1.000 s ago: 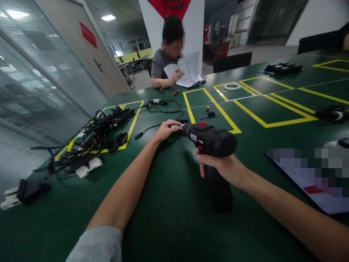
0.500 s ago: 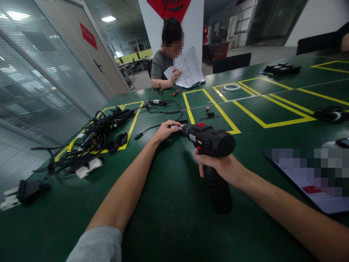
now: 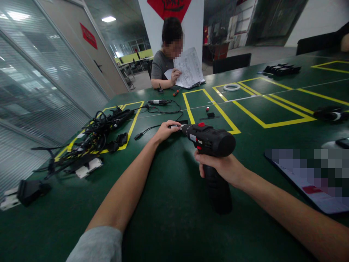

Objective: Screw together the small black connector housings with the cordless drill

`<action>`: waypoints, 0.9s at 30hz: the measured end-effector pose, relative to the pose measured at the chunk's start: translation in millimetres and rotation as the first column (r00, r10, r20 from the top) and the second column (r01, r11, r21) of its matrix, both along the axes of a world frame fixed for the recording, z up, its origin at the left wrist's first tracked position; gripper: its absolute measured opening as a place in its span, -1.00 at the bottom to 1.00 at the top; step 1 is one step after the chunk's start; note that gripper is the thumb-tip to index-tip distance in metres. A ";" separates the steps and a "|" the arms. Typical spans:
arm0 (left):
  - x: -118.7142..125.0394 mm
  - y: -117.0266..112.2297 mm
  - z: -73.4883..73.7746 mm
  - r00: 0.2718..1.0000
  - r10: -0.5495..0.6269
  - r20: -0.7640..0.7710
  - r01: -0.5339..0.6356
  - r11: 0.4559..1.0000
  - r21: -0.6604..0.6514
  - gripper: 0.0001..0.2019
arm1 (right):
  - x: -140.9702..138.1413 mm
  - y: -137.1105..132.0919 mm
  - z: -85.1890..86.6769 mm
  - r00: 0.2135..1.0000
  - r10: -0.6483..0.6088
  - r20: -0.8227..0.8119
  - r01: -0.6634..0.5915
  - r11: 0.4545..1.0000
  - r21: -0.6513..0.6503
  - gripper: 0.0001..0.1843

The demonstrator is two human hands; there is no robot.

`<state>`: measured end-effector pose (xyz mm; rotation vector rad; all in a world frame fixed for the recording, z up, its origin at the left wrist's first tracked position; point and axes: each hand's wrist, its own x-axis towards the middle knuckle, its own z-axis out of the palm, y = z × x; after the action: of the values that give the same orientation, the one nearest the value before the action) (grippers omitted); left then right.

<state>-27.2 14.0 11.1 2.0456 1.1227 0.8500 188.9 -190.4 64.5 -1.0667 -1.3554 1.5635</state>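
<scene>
My right hand (image 3: 218, 165) is wrapped round the grip of a black cordless drill (image 3: 209, 140) with red details. The drill points away from me and to the left, its chuck close to my left fingertips. My left hand (image 3: 166, 131) is closed on a small dark part with a light face (image 3: 174, 126), down on the green table (image 3: 169, 218). The fingers and the drill's front end hide most of that part, and I cannot make out what it is. A thin black cable (image 3: 149, 130) with a plug end lies just left of it.
A heap of black cables and adapters (image 3: 100, 131) covers the left side. A tablet-like device (image 3: 308, 182) lies at the right. Beyond are a white tape roll (image 3: 231, 87), a screwdriver (image 3: 177, 92) and a small black piece (image 3: 211, 115). A person (image 3: 169, 54) across the table holds papers (image 3: 189, 69).
My hands and the drill have stayed in nearly the same place. Across the table, the person's papers have shifted very slightly.
</scene>
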 end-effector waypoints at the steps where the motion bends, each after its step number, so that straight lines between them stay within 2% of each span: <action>1: 0.2 -0.1 0.0 1.000 0.004 -0.004 -0.004 1.000 0.001 -0.69 | 0.0 0.0 0.4 1.000 -0.003 0.005 0.003 1.000 -0.003 -0.81; 13: -0.8 1.3 -0.9 1.000 0.002 0.001 -0.002 1.000 0.000 -0.68 | -0.1 0.5 -0.2 1.000 0.000 0.014 0.000 1.000 -0.004 -0.87; 27: -0.1 0.0 0.6 1.000 -0.003 0.018 0.003 1.000 -0.008 -0.69 | 0.3 -0.2 3.2 1.000 0.003 0.019 -0.003 1.000 0.006 -0.80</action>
<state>-27.4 14.0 11.7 2.0292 1.1117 0.8597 189.2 -190.6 67.8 -1.0791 -1.3744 1.5539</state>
